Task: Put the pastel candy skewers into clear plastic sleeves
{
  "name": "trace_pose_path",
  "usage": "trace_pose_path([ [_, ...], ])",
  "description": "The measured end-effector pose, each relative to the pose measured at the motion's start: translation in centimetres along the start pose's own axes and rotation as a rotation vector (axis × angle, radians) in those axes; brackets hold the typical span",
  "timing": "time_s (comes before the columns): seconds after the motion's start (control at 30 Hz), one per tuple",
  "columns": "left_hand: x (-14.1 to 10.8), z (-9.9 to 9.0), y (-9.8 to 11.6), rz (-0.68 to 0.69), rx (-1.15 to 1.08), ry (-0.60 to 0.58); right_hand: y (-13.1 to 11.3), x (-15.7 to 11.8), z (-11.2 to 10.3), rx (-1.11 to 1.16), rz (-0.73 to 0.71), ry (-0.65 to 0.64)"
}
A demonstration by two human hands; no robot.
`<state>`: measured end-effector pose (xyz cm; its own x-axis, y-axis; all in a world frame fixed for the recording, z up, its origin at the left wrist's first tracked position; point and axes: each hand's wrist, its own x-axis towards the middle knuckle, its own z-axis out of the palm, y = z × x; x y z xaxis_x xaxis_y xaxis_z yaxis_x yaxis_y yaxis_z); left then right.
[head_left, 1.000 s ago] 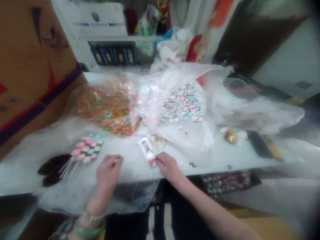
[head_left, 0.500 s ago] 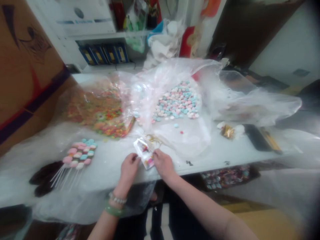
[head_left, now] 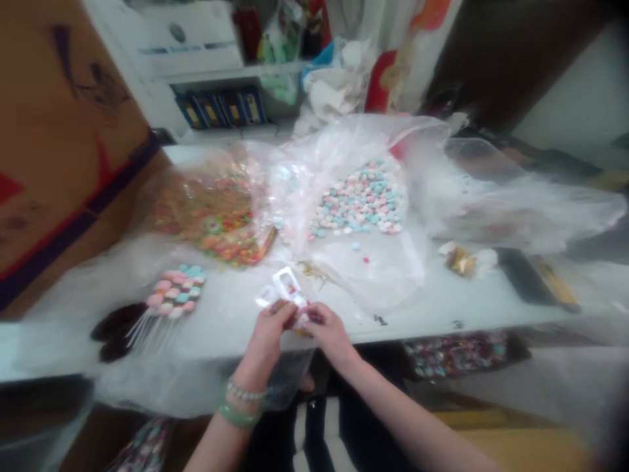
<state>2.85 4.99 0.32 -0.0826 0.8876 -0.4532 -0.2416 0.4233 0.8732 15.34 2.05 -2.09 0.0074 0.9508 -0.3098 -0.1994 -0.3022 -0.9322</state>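
A small whitish see-through packet (head_left: 287, 283) with bright colours inside stands out between my hands near the table's front edge. My left hand (head_left: 272, 328) pinches its lower left side, thumb and fingers together. From the right, my right hand (head_left: 330, 331) grips the lower end, fingers curled inward. Blur and the fingers hide the packet's bottom part. Just left of it lies a small clear shiny piece (head_left: 266, 296). Thin gold ties (head_left: 314, 270) are scattered behind the packet.
At left lie pink, white and blue candies on white sticks (head_left: 177, 293), beside a dark brown item (head_left: 118, 324). Behind are a bag of orange-green candies (head_left: 211, 223) and a plastic bag with pastel candies (head_left: 363, 196). A gold-tied bundle (head_left: 460, 262) sits right.
My hands have come closer together around the packet's lower end, and the fingers now cover more of it. A clear piece now shows to its left. The whole view has shifted slightly.
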Motion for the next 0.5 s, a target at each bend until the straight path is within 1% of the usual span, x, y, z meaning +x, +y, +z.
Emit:
trace_pose_path([
  [0.07, -0.7, -0.4, -0.3, 0.02, -0.024, -0.032, 0.0, -0.3, 0.2, 0.084, 0.112, -0.046],
  [0.13, -1.3, -1.1, -0.5, 0.014, -0.067, -0.083, -0.3, -0.5, 0.7, 0.123, 0.164, -0.089],
  [0.2, -1.8, -2.0, -0.4, -0.005, -0.123, -0.075, -0.7, -0.6, 1.5, 0.06, 0.115, -0.103],
  [0.27, -1.8, -2.8, -0.1, 0.002, -0.182, 0.008, -1.1, -0.7, 2.4, -0.105, 0.05, -0.1],
  [0.37, -1.5, -3.6, 0.2, 0.037, -0.244, 0.121, -1.7, -0.7, 3.8, -0.357, 0.024, -0.098],
  [0.43, -1.3, -3.5, 0.2, 0.05, -0.26, 0.157, -2.0, -0.6, 4.5, -0.422, -0.06, -0.078],
  [0.47, -1.2, -3.4, 0.1, 0.059, -0.26, 0.167, -2.2, -0.5, 4.7, -0.417, -0.1, -0.069],
  [0.5, -1.2, -3.3, 0.1, 0.071, -0.253, 0.17, -2.3, -0.5, 4.9, -0.388, -0.108, -0.063],
])
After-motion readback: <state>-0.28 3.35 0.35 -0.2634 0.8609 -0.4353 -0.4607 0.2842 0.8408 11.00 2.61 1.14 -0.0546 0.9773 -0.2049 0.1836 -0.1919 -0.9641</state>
